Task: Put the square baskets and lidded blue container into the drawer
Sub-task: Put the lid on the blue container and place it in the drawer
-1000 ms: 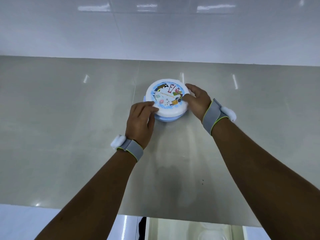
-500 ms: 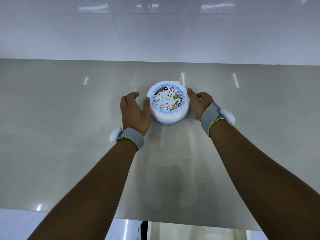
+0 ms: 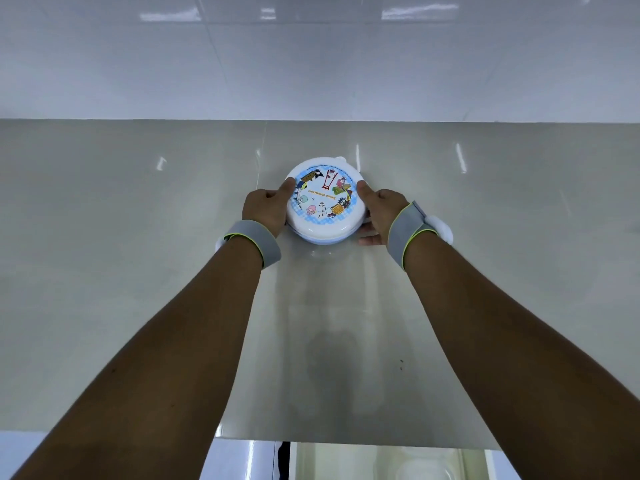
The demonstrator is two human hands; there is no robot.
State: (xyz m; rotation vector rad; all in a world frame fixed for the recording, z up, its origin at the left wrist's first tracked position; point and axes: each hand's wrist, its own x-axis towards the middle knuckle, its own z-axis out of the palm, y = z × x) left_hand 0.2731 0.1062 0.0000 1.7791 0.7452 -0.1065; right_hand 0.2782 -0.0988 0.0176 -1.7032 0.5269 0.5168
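With both hands clasped on its sides, the lidded blue container (image 3: pixel 325 206) sits at mid-depth on the pale grey counter (image 3: pixel 138 289), well back from the counter's near edge; whether it rests on the surface or is raised a little off it cannot be told. Its white lid (image 3: pixel 320 225), printed with cartoon figures, looks seated all round, with a small tab at the far rim, and only a thin blue band of the base shows under the near rim. Left hand (image 3: pixel 265 211) curls against the container's left side, thumb laid on the lid's edge, fingers tucked out of sight behind. Right hand (image 3: pixel 379 216) clamps the opposite side, thumb on the lid rim, fingers wrapped low toward the base. Both wrists carry grey bands (image 3: pixel 405 233). Judgement: this is the grasp-and-lift step for the container. Done well, pressure should stay even from both sides and low on the base, thumbs only steadying the lid so it is not popped loose. Keep it level on the way back toward the body, since contents, if any, are unknown. Below the counter's near edge a pale open cavity (image 3: pixel 381 462) shows, probably the drawer; that is the likely destination. No square baskets are in view, so their status cannot be judged. Glossy counter suggests a lift rather than a drag.
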